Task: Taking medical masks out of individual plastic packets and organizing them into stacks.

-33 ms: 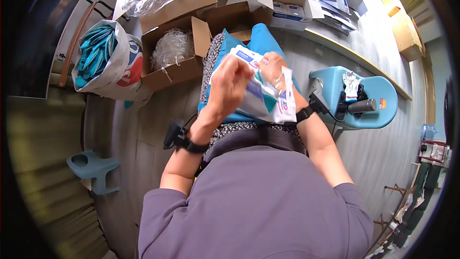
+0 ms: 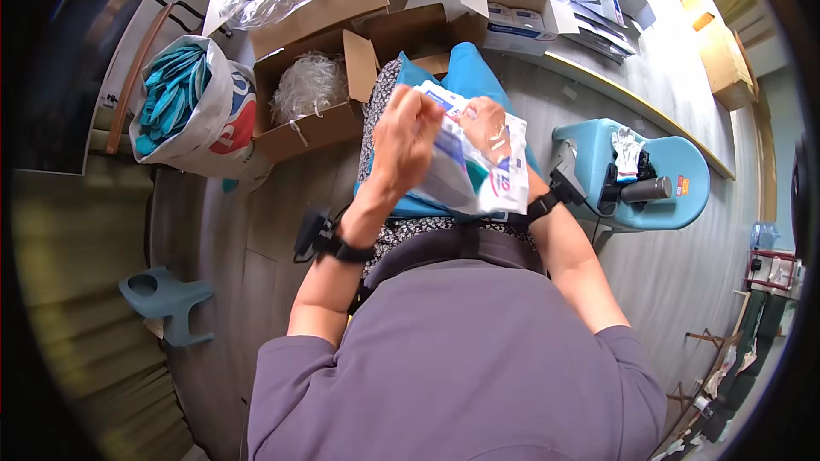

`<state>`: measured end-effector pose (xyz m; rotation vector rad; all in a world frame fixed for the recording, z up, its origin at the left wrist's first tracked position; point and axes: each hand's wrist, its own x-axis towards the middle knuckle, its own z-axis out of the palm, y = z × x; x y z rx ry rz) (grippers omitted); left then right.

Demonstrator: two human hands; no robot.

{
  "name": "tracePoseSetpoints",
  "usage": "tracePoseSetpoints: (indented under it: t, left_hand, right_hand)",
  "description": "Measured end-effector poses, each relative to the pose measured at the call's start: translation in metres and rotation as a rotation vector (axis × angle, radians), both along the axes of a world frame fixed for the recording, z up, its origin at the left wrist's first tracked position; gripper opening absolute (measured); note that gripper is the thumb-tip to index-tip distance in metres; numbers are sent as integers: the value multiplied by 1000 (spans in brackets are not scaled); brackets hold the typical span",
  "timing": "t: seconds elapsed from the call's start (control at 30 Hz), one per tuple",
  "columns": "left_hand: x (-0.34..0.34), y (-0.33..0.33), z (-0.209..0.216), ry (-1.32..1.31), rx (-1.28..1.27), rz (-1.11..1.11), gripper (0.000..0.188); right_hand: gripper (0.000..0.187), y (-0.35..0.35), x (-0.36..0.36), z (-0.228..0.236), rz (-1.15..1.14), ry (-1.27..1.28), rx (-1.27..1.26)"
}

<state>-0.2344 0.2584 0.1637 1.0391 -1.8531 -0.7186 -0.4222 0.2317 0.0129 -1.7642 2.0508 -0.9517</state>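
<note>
A white plastic packet [image 2: 509,186] with blue and red print lies across my lap, crumpled, with a teal patch [image 2: 476,174] showing at its middle. My right hand [image 2: 483,126] is closed on the packet's upper part, fingers curled into the plastic. At the packet's left side my left hand [image 2: 405,138] is raised with thumb and fingers pinched together. What those fingers hold is blurred and partly hidden. Under the packet, blue cloth [image 2: 478,72] covers my thighs.
Left of my legs are a bag of teal folded pieces [image 2: 171,98] and a cardboard box with shredded filler [image 2: 307,85]. A blue stool [image 2: 683,162] on the right carries a dark bottle [image 2: 647,189] and gloves. An open white carton [image 2: 519,21] stands ahead; a small stool [image 2: 166,303] is at left.
My left hand has shifted slightly left, away from my right hand. The packet's right part lies a little flatter and more spread. My right hand stays closed on it.
</note>
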Motion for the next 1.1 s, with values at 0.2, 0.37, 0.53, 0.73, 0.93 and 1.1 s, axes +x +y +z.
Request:
tracePoseSetpoints:
  t: [0.2,0.37,0.53,0.73,0.93,1.1]
  left_hand:
    - [-3,-78,-88,-227,113,278,22]
    - [-6,-87,-128,-426,282,255,29]
    - [-9,-67,-115,-374,318,109,19]
    - [-15,-52,-126,-363,230,158,18]
    - [-18,-39,-89,-269,183,89,15]
    - [-14,-33,-59,-265,152,-1,15]
  right_hand:
    - [28,5,3,4,102,-210,-42]
    - [27,6,-7,8,-14,-424,-164]
    - [22,7,-38,30,-15,-1180,87]
    - [23,-4,-47,51,250,-864,306]
    - [23,-4,-32,59,215,-608,317]
    - [14,5,-29,77,407,-696,295]
